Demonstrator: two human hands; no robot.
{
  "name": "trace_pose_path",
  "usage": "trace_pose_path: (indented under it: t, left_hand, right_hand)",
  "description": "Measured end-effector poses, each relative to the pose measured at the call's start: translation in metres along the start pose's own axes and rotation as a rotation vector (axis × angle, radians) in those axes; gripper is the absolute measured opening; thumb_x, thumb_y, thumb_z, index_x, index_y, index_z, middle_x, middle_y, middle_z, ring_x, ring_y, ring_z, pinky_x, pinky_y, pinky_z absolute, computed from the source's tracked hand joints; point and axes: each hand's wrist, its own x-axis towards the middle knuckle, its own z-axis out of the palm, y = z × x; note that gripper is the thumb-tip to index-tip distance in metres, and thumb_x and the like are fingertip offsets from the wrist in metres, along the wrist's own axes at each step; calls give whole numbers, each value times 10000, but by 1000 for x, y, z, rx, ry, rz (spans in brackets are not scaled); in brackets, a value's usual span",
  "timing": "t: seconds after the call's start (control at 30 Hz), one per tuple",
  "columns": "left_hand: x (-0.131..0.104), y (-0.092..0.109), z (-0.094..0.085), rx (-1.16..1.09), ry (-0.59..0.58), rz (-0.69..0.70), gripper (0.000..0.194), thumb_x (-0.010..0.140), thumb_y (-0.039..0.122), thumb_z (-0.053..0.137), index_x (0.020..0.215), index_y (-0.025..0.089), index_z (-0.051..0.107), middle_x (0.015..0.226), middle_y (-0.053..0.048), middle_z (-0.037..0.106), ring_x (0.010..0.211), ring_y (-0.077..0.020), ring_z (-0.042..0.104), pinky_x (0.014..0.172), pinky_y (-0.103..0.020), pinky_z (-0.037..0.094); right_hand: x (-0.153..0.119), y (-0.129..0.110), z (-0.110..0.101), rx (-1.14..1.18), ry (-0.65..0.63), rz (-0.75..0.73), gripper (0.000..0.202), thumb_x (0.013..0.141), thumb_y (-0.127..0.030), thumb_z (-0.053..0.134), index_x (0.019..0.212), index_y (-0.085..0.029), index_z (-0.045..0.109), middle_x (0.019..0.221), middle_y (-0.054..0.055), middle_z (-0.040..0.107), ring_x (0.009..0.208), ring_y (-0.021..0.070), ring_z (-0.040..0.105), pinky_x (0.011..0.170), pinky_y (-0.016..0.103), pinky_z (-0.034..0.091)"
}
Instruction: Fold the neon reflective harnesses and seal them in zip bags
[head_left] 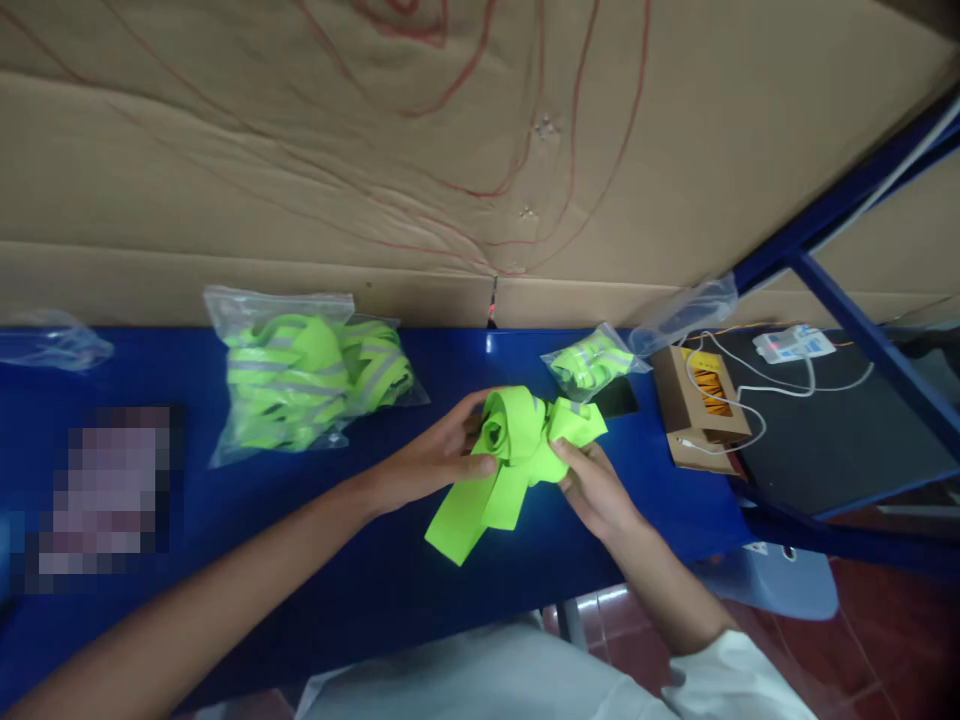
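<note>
Ahead of the right hand (pixel 600 492) sits the small bag (pixel 592 362) — passage lies left, up to the cardboard wall (pixel 712 150).

The green strap bundle (pixel 525 445) partly hides the fingers (pixel 471 405) of the left hand (pixel 439 455), while pixelation obscures a pinkish item (pixel 112 490).

It seemed a small workshop: a blue table (pixel 465 365) stood by cardboard (pixel 735 140) and carried bags (pixel 289 385) of green strips (pixel 300 345).

The light is dim, with pale glare on floor tiles (pixel 615 612).
</note>
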Motion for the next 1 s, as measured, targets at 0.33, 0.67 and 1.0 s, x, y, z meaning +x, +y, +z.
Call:
trace_pose_path:
  t: [0.33,0.67,1.0]
  left_hand:
    - [-72,-25,-24,563,158,-10,1076,778,348,870,1604,316,180,1594,-147,419,1437,-334,479,1187,-530,417]
    - [-82,-29,-39,681,273,306,364,901,228,718,1263,234,679,1266,-87,716,1153,-244,697,987,-351,566]
    - [-64,-24,-24,-211,689,-128,516,843,581,756,1152,169,741,1089,-83,795,1000,-261,742,875,-318,575]
  right_hand:
    - [12,30,40,-230,-253,92,455,767,-406,883,1159,-224,742,1174,69,786,1113,283,727,1035,443,534]
    - [15,52,45,-338,-123,183,600,853,-759,623,1070,-217,764,874,69,788,820,257,745,756,379,588]
    - [27,31,25,-932,219,-811,456,906,-374,730,1314,-255,560,1166,79,604,997,219,640,863,391,564]
